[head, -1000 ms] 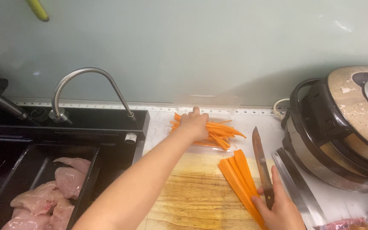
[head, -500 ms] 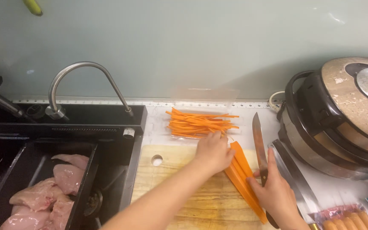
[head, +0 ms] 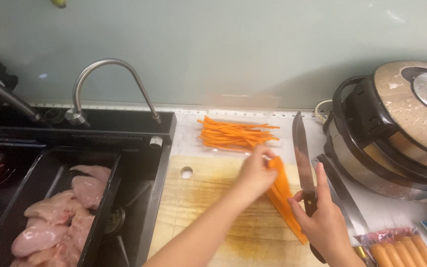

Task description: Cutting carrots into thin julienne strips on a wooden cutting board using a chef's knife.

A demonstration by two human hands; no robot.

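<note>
My left hand [head: 255, 170] rests on the upper end of a stack of flat orange carrot slices [head: 286, 200] lying on a wooden cutting board [head: 208, 207]. My right hand [head: 324, 225] grips the handle of a long kitchen knife [head: 301, 155], blade pointing away from me, just right of the slices. A pile of thin carrot sticks [head: 235, 134] lies on the white counter beyond the board.
A black sink [head: 124, 143] with a curved steel tap [head: 109, 84] sits at the left, holding a tray of raw chicken pieces [head: 60, 217]. A round cooker [head: 401, 128] stands at the right. A second knife [head: 342, 198] and packed sausages [head: 401, 249] lie near it.
My left hand has drawn back from the pile of carrot sticks to the carrot slices on the board. My right hand still holds the knife beside them.
</note>
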